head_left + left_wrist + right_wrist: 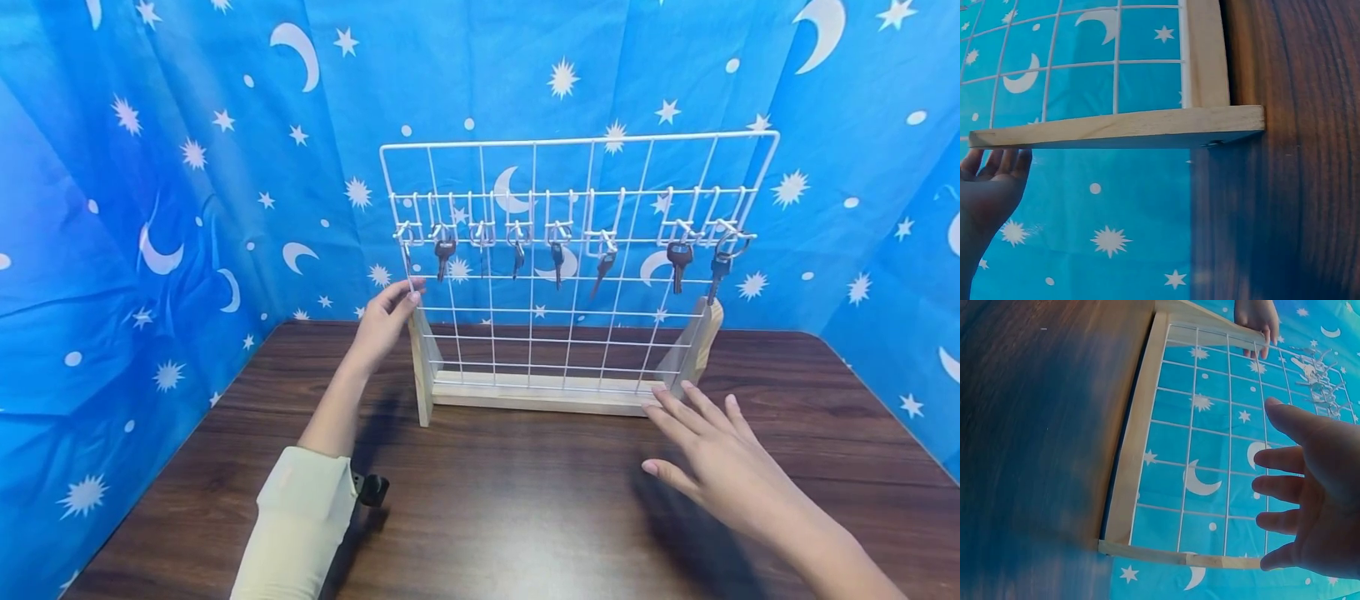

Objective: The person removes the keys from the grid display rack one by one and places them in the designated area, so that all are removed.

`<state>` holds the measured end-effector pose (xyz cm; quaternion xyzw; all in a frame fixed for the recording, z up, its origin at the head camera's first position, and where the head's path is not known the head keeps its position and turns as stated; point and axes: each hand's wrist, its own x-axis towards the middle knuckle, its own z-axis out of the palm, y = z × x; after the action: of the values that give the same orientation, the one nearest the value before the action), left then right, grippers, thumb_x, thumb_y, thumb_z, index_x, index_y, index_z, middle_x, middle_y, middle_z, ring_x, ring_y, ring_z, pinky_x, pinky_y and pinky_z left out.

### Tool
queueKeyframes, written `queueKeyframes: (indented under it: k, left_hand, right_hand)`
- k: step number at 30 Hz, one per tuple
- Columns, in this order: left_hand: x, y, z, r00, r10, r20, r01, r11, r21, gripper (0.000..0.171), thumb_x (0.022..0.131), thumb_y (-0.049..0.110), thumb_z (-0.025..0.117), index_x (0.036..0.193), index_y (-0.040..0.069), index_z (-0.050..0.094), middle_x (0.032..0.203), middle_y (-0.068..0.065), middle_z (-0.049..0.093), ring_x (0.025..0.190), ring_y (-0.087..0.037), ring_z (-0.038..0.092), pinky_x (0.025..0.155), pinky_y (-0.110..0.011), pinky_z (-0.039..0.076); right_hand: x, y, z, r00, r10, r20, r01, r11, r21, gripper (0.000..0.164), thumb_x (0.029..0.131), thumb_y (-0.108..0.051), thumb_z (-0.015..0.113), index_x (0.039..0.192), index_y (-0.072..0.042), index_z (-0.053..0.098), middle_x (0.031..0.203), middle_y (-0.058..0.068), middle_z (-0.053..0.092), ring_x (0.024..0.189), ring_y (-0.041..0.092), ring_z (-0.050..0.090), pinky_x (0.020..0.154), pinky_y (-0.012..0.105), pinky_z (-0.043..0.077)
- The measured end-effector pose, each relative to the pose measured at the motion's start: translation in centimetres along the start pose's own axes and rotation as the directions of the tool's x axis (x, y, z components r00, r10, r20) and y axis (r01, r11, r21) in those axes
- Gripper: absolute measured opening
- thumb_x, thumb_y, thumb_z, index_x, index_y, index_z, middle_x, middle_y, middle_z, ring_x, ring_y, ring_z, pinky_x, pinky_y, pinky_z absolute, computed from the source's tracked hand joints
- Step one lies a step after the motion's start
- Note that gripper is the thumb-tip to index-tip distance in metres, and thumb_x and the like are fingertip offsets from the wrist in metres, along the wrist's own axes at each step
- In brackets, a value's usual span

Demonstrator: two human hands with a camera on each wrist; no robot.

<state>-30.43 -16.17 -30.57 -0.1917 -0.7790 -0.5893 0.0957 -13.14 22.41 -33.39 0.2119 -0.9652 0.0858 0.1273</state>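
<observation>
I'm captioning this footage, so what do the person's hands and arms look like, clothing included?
The left hand and right hand show no gloves. The left arm has a pale cream-green sleeve, with a small black device beside its cuff. No sleeve shows on the right arm.

Head view: bright, we see pale glare and soft-edged shadows on the tabletop (517, 492) | wrist views: we find both dimmer (bluish, too), fine detail smeared

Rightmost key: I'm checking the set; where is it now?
In the head view, the key hangs from the rightmost hook of the rack, above the right wooden post.
</observation>
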Motion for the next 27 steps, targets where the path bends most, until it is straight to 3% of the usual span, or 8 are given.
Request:
queueKeyframes:
  k: [5, 9, 13, 19, 27]
  left_hand:
    - [-0.1, -0.5, 0.1, 1.000, 0.015, 0.019, -0.014, 0.996, -0.086, 0.033, 0.098, 0.013, 0.047, 0.127, -0.004, 0.048, 0.125, -0.023, 0.052, 0.120, -0.030, 0.047, 0.103, -0.037, 0.034]
    - [-0.1, -0.6, 0.1, 0.999, 0.031, 0.014, -0.028, 0.988, -0.152, 0.031, 0.097, 0.006, 0.045, 0.125, -0.008, 0.046, 0.123, -0.027, 0.051, 0.117, -0.034, 0.047, 0.102, -0.036, 0.035]
    - [0.0, -0.8, 0.1, 1.000, 0.030, -0.007, -0.031, 0.986, -0.161, 0.031, 0.097, 0.008, 0.046, 0.124, -0.008, 0.047, 0.121, -0.024, 0.052, 0.115, -0.030, 0.049, 0.101, -0.033, 0.036]
    - [0.2, -1.4, 0.7, 0.997, 0.066, -0.037, -0.072, 0.978, -0.194, 0.034, 0.097, 0.012, 0.048, 0.125, -0.008, 0.046, 0.122, -0.024, 0.052, 0.115, -0.027, 0.050, 0.101, -0.033, 0.037]
    - [0.0, -2.0, 1.2, 0.992, 0.091, -0.085, -0.108, 0.967, -0.229, 0.033, 0.097, 0.013, 0.048, 0.123, -0.008, 0.048, 0.114, -0.010, 0.058, 0.109, -0.019, 0.054, 0.100, -0.032, 0.038]
  right_hand:
    - [0.4, -0.6, 0.2, 0.998, -0.048, -0.045, 0.048, 0.999, 0.000, 0.063, 0.085, -0.044, 0.062, 0.133, -0.005, 0.048, 0.141, 0.016, 0.039, 0.134, 0.037, 0.022, 0.106, 0.060, 0.003]
    - [1.4, -1.3, 0.4, 0.987, -0.123, -0.104, 0.122, 0.992, -0.016, 0.058, 0.083, -0.038, 0.067, 0.128, -0.005, 0.053, 0.137, 0.014, 0.044, 0.130, 0.038, 0.029, 0.105, 0.057, 0.020]
    - [3.4, -2.1, 0.3, 0.969, -0.201, -0.142, 0.200, 0.980, -0.018, 0.053, 0.083, -0.034, 0.068, 0.125, -0.006, 0.056, 0.132, 0.014, 0.050, 0.125, 0.037, 0.037, 0.096, 0.055, 0.035]
    - [7.2, -3.9, 0.4, 0.961, -0.240, -0.140, 0.243, 0.970, 0.009, 0.047, 0.086, -0.030, 0.065, 0.125, -0.006, 0.056, 0.128, 0.014, 0.054, 0.119, 0.035, 0.045, 0.095, 0.052, 0.039]
    - [12.0, -6.9, 1.1, 0.961, -0.244, -0.131, 0.259, 0.959, 0.112, 0.039, 0.090, -0.030, 0.060, 0.122, -0.007, 0.058, 0.122, 0.010, 0.059, 0.116, 0.028, 0.051, 0.097, 0.046, 0.039]
